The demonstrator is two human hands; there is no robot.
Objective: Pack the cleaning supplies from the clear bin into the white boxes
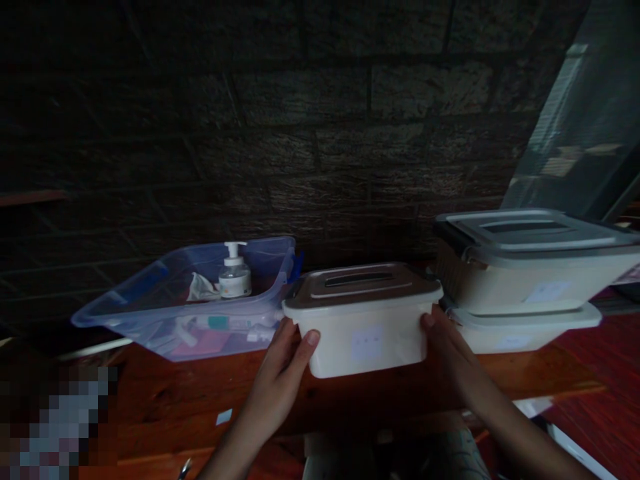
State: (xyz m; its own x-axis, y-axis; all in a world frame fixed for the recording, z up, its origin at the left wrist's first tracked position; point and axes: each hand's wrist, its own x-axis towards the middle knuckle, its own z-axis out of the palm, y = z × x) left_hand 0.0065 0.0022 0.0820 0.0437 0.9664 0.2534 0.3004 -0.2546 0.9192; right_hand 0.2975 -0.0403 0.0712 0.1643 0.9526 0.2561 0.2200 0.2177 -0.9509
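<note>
Between my two hands is a white lidded storage box (395,337), with a handle set into its lid and a small label on the front. My left hand (287,367) grips its left end, thumb on the front face. At the opposite end my right hand (450,347) clasps the side, its fingers partly hidden behind the box. The box is over the wooden bench; whether its base touches the wood I cannot tell. Left of it stands a clear bluish plastic tub (165,317) holding a pump bottle (235,273), a crumpled white wrapper (203,288) and other small items.
Two more lidded boxes are stacked at the right, a larger one (490,283) on a flatter one (487,332). A bit of pale paper (224,417) lies on the wooden bench (165,393). A dark brick wall (320,147) rises behind.
</note>
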